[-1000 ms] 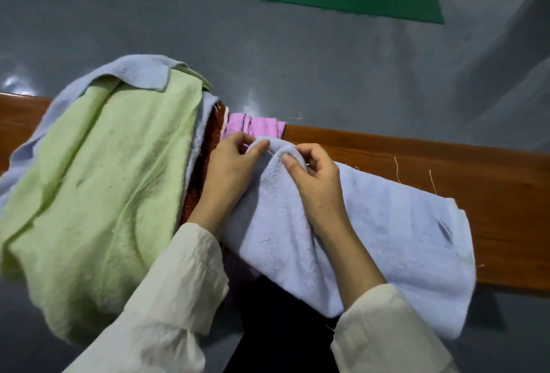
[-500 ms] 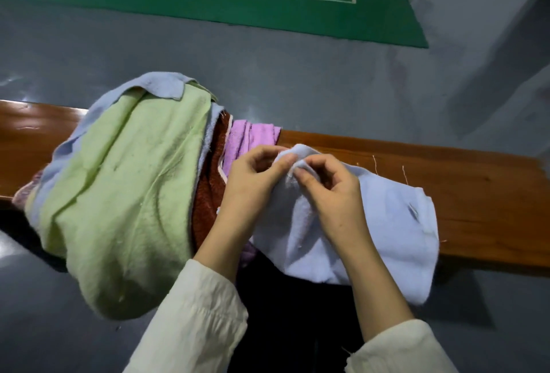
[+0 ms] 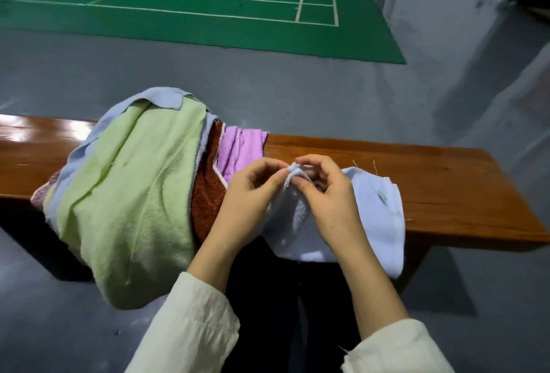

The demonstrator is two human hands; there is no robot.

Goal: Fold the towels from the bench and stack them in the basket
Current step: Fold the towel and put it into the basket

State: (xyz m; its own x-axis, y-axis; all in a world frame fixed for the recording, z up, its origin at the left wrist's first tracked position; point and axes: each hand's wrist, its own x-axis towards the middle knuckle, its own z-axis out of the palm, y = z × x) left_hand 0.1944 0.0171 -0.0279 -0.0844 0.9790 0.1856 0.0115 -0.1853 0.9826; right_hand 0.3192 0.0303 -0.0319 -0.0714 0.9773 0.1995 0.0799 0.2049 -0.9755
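Because the pale blue terry towel [image 3: 372, 203] is soft, light and limp, it will sag and slide wherever you are not holding it. Take it by its corners and hemmed edges, not by the middle. Your left hand [image 3: 250, 194] and right hand [image 3: 330, 200] both pinch one bunched corner of it between thumb and fingertips, close together and just above the top of the long brown wooden bench [image 3: 446, 182]. From that pinch the towel falls away toward you and to the right. Part of it lies on the bench top, and its right end droops over the bench's near edge (nothing supports it there, so a sharp tug may well drag the whole thing off). On the bench to the left of your hands sits the heap of unfolded towels [image 3: 208, 194], with a light green towel [image 3: 131, 194] draped on top.
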